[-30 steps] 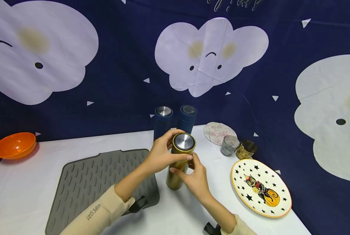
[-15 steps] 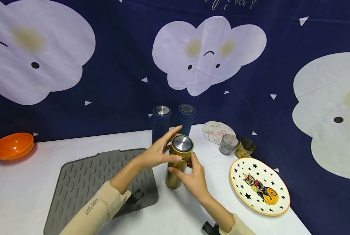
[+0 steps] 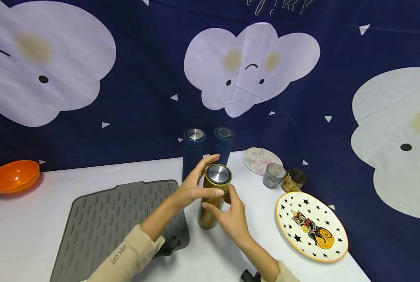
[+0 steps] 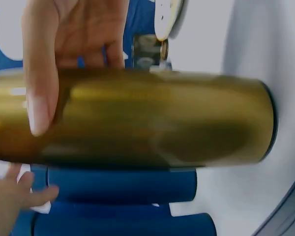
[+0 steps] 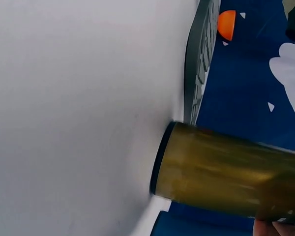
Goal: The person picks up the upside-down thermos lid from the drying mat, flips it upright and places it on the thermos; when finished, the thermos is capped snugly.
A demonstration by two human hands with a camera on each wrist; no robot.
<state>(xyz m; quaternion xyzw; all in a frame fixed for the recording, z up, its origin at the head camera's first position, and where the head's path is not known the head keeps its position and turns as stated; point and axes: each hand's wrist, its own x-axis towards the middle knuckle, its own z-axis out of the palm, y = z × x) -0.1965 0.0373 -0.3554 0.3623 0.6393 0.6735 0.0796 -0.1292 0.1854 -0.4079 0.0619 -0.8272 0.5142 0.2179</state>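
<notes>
While the fingers (image 3: 210, 192) of the left hand (image 3: 190, 188) curl round the cap end of the gold flask (image 3: 213, 197), the right hand (image 3: 231, 217) grips its body lower down. The flask stands upright on the bench (image 3: 26, 219), just beside the grey drying mat (image 3: 107, 223), cap seemingly in place. Judging by this, any opening or moving remains undone. Two blue flasks (image 3: 193, 150) stand behind.

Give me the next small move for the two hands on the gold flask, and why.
Probably twist the lid with the left hand while the right hand steadies the body. The gold flask stands upright on the white table, its steel-topped lid seated. The left fingers curl round the lid rim; the right grips the body just below. That looks like an unscrewing grip.
</notes>
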